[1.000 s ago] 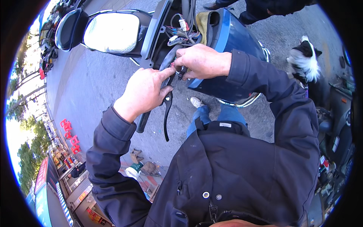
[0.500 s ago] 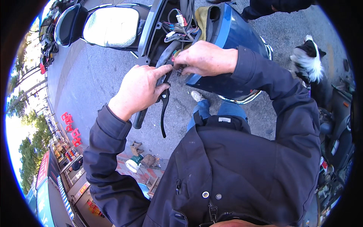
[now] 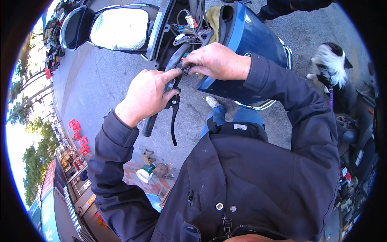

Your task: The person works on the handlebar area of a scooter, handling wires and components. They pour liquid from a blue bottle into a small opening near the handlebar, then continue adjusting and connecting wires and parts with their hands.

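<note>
My left hand (image 3: 145,90) grips the black handlebar (image 3: 150,127) of a scooter at the brake lever assembly (image 3: 174,109), index finger reaching along it. Just beside it, my right hand (image 3: 217,62) has thumb and forefinger closed on a small part at the bar, with a bit of red and green showing; the part is mostly hidden by the fingers. Above lie bundled wires with white and red connectors (image 3: 189,22), next to a yellowish cloth (image 3: 214,22). The blue front panel (image 3: 264,40) is right of them, and the seat area with a silver pad (image 3: 119,28) is left.
A black-and-white dog (image 3: 330,64) on a leash stands at right, near another scooter (image 3: 358,153). A person's dark-trousered leg (image 3: 278,10) is at top. Red stools (image 3: 80,137), a bucket (image 3: 145,173) and a shopfront (image 3: 56,201) line the left and lower left.
My left hand and the handlebar have shifted slightly up and left. My right hand has moved slightly up, still pinched at the bar. The dog has turned and lowered a little.
</note>
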Demonstrator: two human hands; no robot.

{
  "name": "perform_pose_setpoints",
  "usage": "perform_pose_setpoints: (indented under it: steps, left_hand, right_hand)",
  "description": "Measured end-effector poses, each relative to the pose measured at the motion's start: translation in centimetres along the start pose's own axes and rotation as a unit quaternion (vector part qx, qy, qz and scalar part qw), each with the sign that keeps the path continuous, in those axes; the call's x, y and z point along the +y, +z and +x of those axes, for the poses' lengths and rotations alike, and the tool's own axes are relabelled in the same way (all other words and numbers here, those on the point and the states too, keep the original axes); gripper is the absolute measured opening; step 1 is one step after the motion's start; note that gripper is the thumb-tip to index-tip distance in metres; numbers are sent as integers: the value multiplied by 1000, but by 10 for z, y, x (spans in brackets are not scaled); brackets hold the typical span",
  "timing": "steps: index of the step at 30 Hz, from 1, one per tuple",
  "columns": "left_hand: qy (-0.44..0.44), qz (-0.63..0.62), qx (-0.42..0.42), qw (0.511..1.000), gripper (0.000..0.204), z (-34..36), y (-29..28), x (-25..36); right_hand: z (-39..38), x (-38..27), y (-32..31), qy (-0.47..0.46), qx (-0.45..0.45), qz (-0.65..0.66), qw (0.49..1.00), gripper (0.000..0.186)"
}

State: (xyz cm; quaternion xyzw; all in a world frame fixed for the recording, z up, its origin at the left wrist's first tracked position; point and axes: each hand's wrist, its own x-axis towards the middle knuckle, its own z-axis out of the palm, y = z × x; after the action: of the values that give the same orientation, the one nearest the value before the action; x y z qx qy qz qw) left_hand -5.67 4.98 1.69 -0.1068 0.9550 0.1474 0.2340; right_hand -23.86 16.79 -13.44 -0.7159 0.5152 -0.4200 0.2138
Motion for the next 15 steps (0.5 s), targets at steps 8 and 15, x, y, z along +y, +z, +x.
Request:
perform_pose_setpoints:
  steps: [8, 15]
  left_hand:
    - [-5, -3, -4, 1000, 46, 0, -3, 0]
    - [-19, -2, -23, 1000, 48, 1, -5, 1]
  right_hand:
    - [2, -1, -15, -11, -7, 49, 999, 28]
    - [0, -6, -13, -3, -17, 64, 998, 34]
